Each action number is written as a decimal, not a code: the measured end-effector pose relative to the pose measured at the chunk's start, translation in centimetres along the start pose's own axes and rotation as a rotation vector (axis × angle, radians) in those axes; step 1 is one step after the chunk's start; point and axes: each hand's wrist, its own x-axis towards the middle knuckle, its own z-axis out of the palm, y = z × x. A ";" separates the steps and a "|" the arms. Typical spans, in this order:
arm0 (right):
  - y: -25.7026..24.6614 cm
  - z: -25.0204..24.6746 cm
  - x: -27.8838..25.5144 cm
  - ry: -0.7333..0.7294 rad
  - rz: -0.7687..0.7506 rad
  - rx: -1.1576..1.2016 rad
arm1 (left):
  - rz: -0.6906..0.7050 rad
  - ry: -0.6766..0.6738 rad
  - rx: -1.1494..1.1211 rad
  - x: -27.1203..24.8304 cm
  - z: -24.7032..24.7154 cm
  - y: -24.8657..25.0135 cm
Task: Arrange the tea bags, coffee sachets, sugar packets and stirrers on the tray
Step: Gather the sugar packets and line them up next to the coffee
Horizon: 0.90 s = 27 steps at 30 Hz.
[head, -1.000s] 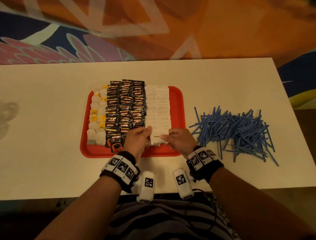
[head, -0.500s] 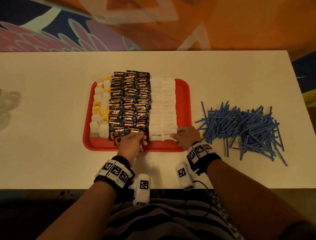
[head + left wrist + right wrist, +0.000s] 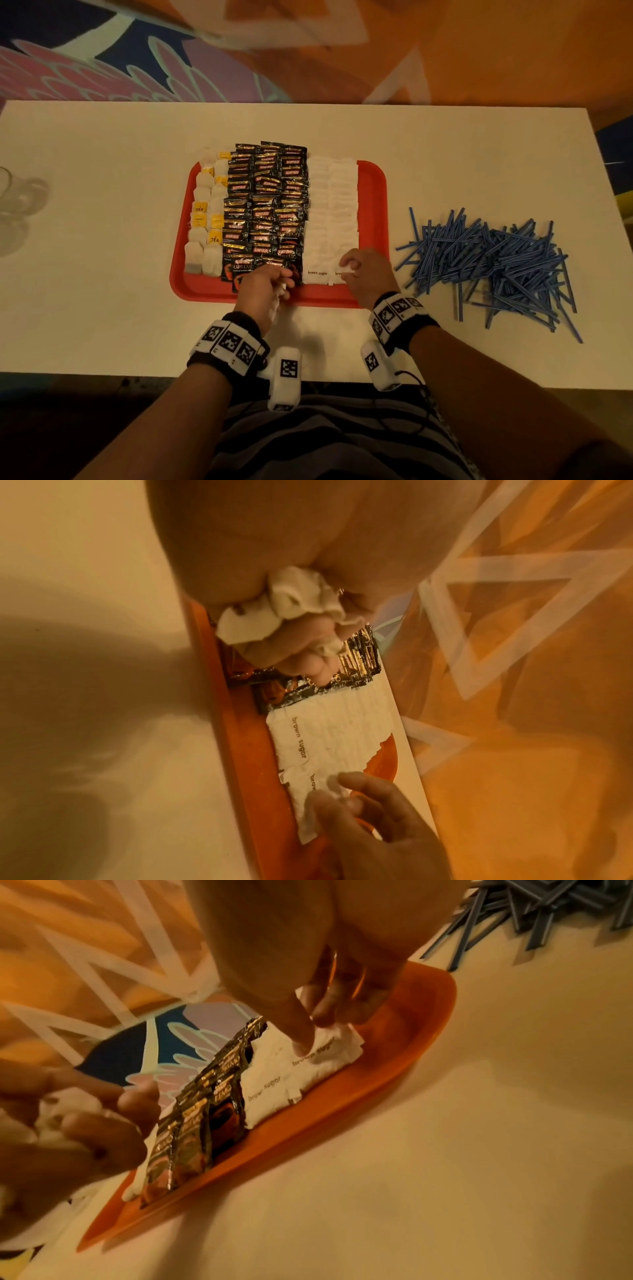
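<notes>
A red tray (image 3: 373, 205) holds tea bags (image 3: 205, 219) on its left, black coffee sachets (image 3: 267, 202) in the middle and white sugar packets (image 3: 332, 205) in two columns on the right. My left hand (image 3: 284, 281) hovers at the tray's front over the sachets. It grips a crumpled bunch of white sugar packets (image 3: 291, 610). My right hand (image 3: 351, 267) pinches the nearest "brown sugar" packet (image 3: 329, 1053) of the right column, thumb (image 3: 301, 1039) on top. Blue stirrers (image 3: 489, 260) lie in a loose heap on the table, right of the tray.
The white table (image 3: 102, 240) stretches left of the tray, with faint clear glassware (image 3: 20, 205) at its left edge. A bare red strip runs along the tray's right side. The table's front edge lies just under my wrists.
Both hands held one sugar packet above the tray's front. That packet now lies at the front of the right column under my right hand, and my left hand has drawn back towards the front rim.
</notes>
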 end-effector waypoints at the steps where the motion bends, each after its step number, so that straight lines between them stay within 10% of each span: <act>1: 0.0 0.1 0.1 -0.039 -0.005 -0.031 | 0.001 -0.009 -0.020 0.0 0.0 0.1; 17: -8.5 -5.1 -0.9 -0.161 -0.004 0.442 | 0.306 -0.237 -0.074 -3.0 3.9 4.8; 27: -9.5 -7.8 -0.8 -0.149 0.055 0.709 | 0.336 -0.145 0.011 -4.2 4.2 6.7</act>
